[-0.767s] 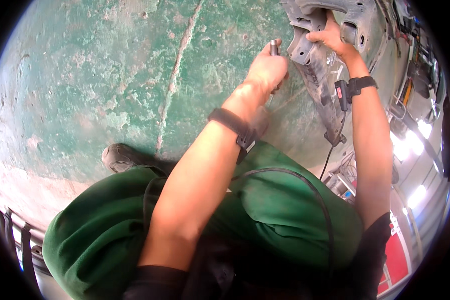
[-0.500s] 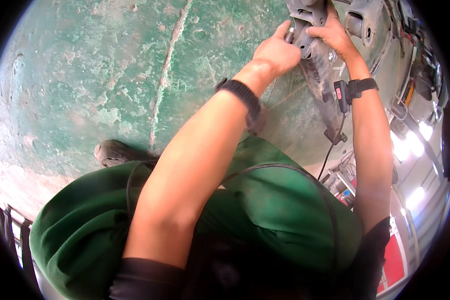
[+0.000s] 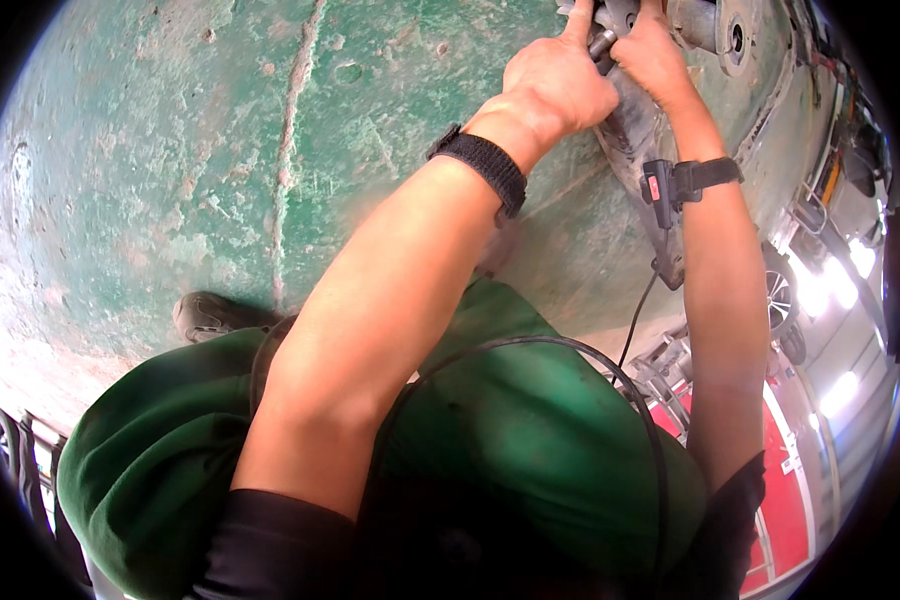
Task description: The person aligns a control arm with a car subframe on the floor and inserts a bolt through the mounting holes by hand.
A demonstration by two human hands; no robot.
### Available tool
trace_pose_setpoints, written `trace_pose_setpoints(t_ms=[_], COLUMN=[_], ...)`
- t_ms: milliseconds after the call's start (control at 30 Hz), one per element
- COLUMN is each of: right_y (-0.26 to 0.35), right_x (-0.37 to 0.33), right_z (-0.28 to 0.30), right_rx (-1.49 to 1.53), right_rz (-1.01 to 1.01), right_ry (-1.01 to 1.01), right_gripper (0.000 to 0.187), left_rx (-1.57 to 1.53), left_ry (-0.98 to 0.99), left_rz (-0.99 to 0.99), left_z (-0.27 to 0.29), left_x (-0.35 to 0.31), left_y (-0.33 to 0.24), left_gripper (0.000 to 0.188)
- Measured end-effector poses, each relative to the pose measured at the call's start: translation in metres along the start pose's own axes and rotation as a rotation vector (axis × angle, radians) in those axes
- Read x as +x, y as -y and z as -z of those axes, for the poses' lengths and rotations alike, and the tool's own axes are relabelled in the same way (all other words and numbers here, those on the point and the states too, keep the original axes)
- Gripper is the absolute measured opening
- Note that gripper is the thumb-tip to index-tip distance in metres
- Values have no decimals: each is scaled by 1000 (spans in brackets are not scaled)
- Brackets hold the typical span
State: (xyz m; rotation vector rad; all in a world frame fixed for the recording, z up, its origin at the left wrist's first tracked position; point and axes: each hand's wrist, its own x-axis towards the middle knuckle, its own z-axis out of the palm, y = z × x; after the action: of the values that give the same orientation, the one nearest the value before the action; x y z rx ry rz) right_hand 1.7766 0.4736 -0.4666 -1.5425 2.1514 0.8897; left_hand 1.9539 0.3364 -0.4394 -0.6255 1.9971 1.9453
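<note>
At the upper right, a grey metal bracket [image 3: 618, 12] belongs to a long, dirty metal part, much of it behind my hands. My left hand [image 3: 560, 82] is at the bracket's left side, index finger stretched up along it and the other fingers curled. A short silver metal rod [image 3: 602, 43] shows between this hand and the bracket; its far end is hidden. My right hand [image 3: 656, 58] grips the bracket from the right, its thumb toward the rod and its fingertips cut off by the picture's upper edge.
Right of my right hand is a metal bushing end [image 3: 736, 38]. The worn green floor [image 3: 170, 130] spreads out on the left. A black cable [image 3: 530, 342] loops over my green trousers [image 3: 530, 430]. A wheel [image 3: 778, 292] and a red panel [image 3: 785, 490] are at the right.
Both hands and the bracket now appear higher in the picture. My left hand has come closer to the right one, its index finger now reaching up along the bracket.
</note>
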Motion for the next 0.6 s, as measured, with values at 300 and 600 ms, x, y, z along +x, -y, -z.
trace_pose_setpoints(t_ms=[300, 600], right_y=[4, 0], right_x=[-1, -14], right_z=[0, -16], right_rx=[6, 805], right_rz=[-59, -449], right_ry=[8, -19], right_gripper=[22, 37], left_rx=[186, 467], left_ry=[-14, -374], left_rz=[59, -35], left_z=[-12, -39], left_x=[20, 13], left_y=[1, 9], left_gripper=[90, 85])
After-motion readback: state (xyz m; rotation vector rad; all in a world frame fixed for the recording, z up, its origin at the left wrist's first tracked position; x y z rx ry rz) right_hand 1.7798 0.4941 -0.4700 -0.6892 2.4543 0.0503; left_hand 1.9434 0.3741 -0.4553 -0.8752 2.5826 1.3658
